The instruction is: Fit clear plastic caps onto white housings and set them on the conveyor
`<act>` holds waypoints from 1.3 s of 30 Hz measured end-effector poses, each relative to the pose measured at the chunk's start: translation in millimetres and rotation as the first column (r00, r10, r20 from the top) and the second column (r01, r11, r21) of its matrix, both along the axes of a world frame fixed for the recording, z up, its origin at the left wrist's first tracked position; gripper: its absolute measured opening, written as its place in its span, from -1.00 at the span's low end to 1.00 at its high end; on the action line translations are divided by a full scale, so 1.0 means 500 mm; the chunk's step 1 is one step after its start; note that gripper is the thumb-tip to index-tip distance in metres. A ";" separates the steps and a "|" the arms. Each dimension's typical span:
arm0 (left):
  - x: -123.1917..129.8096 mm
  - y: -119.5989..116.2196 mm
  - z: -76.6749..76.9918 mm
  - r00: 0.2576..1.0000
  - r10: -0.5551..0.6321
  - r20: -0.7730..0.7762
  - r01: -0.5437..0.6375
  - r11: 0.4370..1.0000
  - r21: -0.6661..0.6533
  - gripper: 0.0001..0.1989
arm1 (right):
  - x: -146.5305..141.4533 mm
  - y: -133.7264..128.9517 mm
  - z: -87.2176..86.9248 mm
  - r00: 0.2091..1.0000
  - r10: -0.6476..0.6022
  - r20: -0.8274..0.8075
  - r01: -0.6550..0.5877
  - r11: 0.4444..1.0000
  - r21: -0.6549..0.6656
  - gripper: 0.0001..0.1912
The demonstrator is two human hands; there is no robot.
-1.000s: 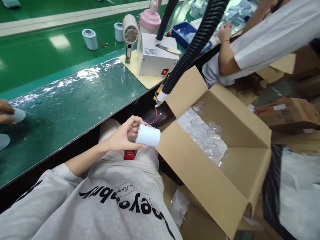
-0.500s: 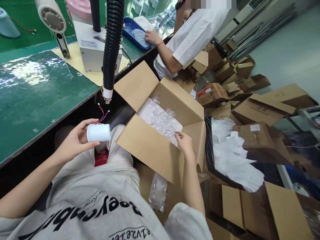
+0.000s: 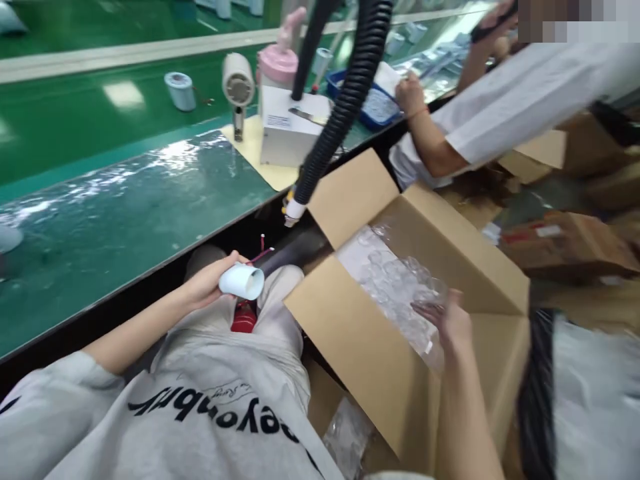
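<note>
My left hand (image 3: 213,280) is closed around a pale blue plastic cylinder (image 3: 243,281), held sideways over my lap with its open end to the right. Thin red and purple wires (image 3: 263,253) stick out behind it. My right hand (image 3: 453,323) is inside an open cardboard box (image 3: 350,320), somewhat blurred. Its fingers are pinched at a clear round plastic piece (image 3: 431,291) above a layer of similar clear pieces (image 3: 383,283). Those loose pieces lie on a white sheet inside the box.
A black corrugated hose (image 3: 345,107) hangs over the edge of the green workbench (image 3: 125,220). On the bench stand a white box-shaped device (image 3: 287,137), a hairdryer-like tool (image 3: 237,87) and a blue tray (image 3: 373,120). A co-worker's arm (image 3: 435,143) reaches in beyond the box.
The view has swung left, so everything sits further right. My right hand has come up at the clear pieces, now with one at its fingers. The blue cylinder's open end has turned more towards me.
</note>
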State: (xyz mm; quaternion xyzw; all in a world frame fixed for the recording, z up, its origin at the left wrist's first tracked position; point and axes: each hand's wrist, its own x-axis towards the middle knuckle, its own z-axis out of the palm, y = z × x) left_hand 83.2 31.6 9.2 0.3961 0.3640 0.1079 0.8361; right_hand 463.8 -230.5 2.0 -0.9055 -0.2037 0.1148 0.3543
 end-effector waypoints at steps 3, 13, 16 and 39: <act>-0.001 0.006 -0.016 0.996 -0.085 0.008 0.085 0.996 -0.015 -0.46 | -0.101 0.062 0.008 0.953 0.274 -0.131 -0.241 0.944 0.226 -0.23; -0.074 0.018 0.018 0.945 -0.263 -0.196 0.318 0.593 0.740 -0.76 | -0.441 0.293 0.013 0.346 0.829 0.440 -0.914 0.404 -0.044 -0.79; -0.102 0.019 0.023 0.973 -0.163 -0.166 0.222 0.434 0.873 -0.63 | -0.455 0.318 0.010 0.325 0.906 0.271 -0.944 0.293 0.152 -0.91; -0.127 -0.004 0.010 0.971 -0.229 0.077 0.139 0.790 0.597 -0.25 | -0.454 0.283 0.034 0.444 0.894 0.058 -0.815 0.376 0.441 -0.71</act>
